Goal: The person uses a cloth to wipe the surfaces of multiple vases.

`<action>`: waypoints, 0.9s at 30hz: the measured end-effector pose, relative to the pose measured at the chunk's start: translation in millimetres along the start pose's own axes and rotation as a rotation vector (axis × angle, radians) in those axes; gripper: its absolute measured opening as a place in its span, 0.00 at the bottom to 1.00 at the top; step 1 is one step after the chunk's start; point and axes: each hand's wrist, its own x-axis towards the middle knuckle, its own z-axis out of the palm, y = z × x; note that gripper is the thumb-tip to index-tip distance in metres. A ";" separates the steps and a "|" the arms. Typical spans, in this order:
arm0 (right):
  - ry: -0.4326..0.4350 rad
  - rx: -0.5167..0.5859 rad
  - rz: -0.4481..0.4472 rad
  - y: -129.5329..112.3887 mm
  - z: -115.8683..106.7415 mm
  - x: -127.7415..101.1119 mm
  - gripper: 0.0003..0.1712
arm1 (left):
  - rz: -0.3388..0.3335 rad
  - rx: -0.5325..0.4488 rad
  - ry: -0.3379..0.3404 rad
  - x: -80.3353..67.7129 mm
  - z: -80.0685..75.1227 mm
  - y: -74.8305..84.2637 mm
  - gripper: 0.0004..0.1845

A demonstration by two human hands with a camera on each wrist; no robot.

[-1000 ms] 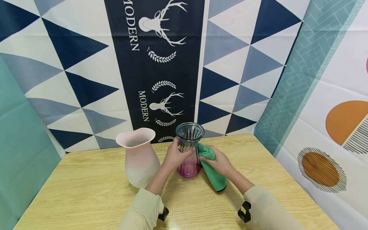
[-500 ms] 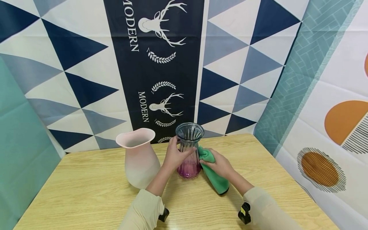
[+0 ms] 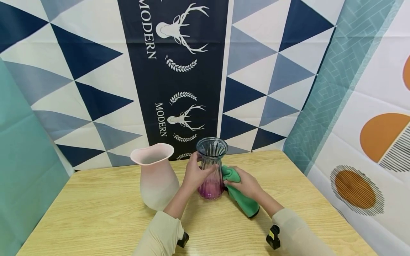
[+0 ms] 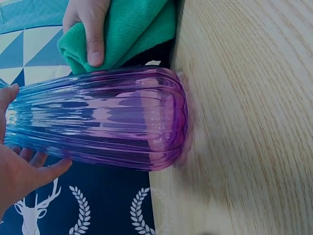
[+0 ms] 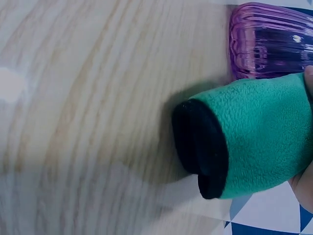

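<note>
A ribbed glass vase, blue at the top and fading to purple at its base, stands upright on the wooden table. My left hand grips its narrow upper part, thumb on the near side and fingers around the left. On the vase's right side, my right hand holds a folded green cloth with dark edging. In the left wrist view the cloth lies against the glass, under the right thumb. The right wrist view shows the cloth's dark-edged end hanging toward the table, beside the purple base.
A white and pink pitcher-shaped vase stands left of the glass one, close by the left forearm. The table ends at a patterned backdrop behind, with side walls at left and right.
My right hand has slid slightly down along the vase's side, and the cloth's lower end has swung a little right. The left hand and both vases stay nearly in place.
</note>
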 end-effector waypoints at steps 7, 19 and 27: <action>0.089 0.187 0.037 -8.5 -11.9 5.0 0.34 | -0.004 0.015 0.012 0.0 -0.9 0.4 0.35; 0.211 0.299 0.030 -34.0 -29.0 19.1 0.36 | 0.019 0.026 0.013 2.8 -4.3 -0.7 0.27; 0.249 0.345 -0.017 -39.6 -29.4 25.6 0.34 | 0.032 0.013 -0.008 4.5 -3.8 -4.4 0.26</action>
